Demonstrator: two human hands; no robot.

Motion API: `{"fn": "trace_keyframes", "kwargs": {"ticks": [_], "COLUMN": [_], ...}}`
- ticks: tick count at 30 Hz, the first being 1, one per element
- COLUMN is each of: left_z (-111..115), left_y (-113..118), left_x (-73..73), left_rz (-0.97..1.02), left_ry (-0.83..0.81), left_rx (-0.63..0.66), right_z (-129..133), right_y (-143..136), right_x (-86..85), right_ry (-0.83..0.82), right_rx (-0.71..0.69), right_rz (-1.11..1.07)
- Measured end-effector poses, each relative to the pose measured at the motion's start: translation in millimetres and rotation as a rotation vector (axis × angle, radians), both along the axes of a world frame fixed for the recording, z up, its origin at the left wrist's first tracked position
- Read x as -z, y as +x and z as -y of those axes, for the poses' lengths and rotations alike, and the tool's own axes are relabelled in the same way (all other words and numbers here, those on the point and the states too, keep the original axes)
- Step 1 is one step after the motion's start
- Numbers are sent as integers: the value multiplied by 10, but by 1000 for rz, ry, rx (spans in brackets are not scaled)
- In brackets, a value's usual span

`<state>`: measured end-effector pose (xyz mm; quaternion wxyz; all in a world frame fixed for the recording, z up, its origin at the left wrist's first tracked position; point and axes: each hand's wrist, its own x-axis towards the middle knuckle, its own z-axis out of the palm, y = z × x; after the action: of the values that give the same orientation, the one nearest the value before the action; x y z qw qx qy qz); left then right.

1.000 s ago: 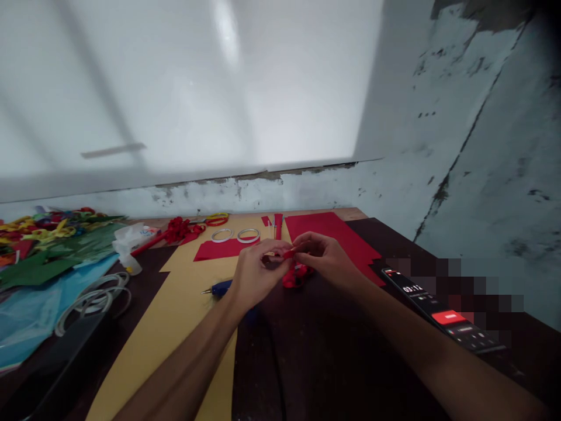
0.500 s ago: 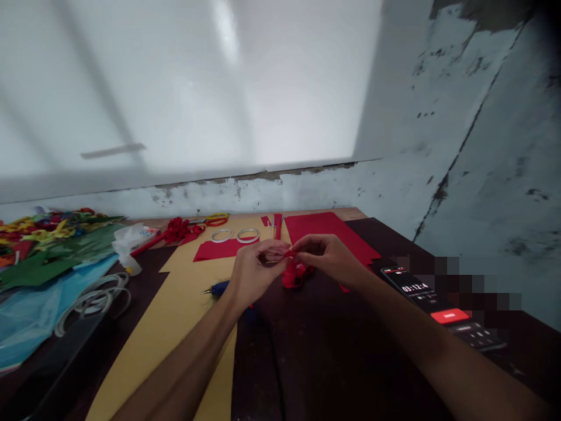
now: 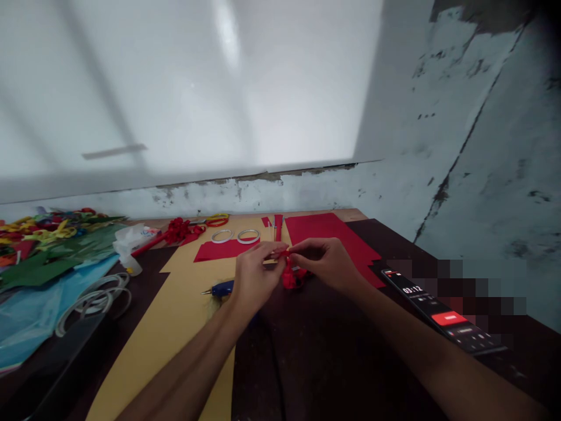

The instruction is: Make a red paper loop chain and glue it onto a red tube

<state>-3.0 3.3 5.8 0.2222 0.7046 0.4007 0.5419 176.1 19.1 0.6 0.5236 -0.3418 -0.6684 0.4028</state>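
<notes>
My left hand [image 3: 256,275] and my right hand [image 3: 331,263] meet over the dark table, fingertips pinched on a small red strip [image 3: 285,254] between them. Whether it is paper or felt I cannot tell, and the fingers cover part of it. Right beneath them lie curled red pieces [image 3: 293,279]. To the left of my left hand, a blue glue gun [image 3: 223,287] with a metal tip rests partly hidden behind the wrist. Red sheets [image 3: 331,231] spread behind my right hand.
Tan paper [image 3: 175,316] covers the left-middle of the table. Two tape rolls [image 3: 248,236], yellow-red scissors [image 3: 217,220] and a red flower [image 3: 177,230] lie at the back. A glue bottle [image 3: 131,264], coiled cable [image 3: 96,301] and colourful scraps [image 3: 48,231] fill the left; a phone [image 3: 442,310] lies right.
My fingertips have shifted slightly on the red strip, and my left hand has turned a little, with its fingers closer together. More of the glue gun shows now.
</notes>
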Motion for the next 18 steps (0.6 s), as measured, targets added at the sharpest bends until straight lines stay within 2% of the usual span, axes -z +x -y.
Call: {"fn": "trace_keyframes", "kwargs": {"ticks": [5, 8, 12, 18], "left_z": [58, 71, 45, -4], "left_y": [29, 29, 26, 29], "left_x": [-6, -1, 12, 16], "left_rz": [11, 1, -8, 57], "left_ry": [91, 113, 81, -98], "left_rx": [-105, -111, -64, 82], "right_z": [40, 50, 36, 8], "right_y": [-72, -93, -75, 10], "right_x": [42, 52, 40, -31], "right_ry": [-13, 5, -14, 35], "right_rx": [3, 29, 27, 15], "right_rz": [-45, -48, -59, -22]}}
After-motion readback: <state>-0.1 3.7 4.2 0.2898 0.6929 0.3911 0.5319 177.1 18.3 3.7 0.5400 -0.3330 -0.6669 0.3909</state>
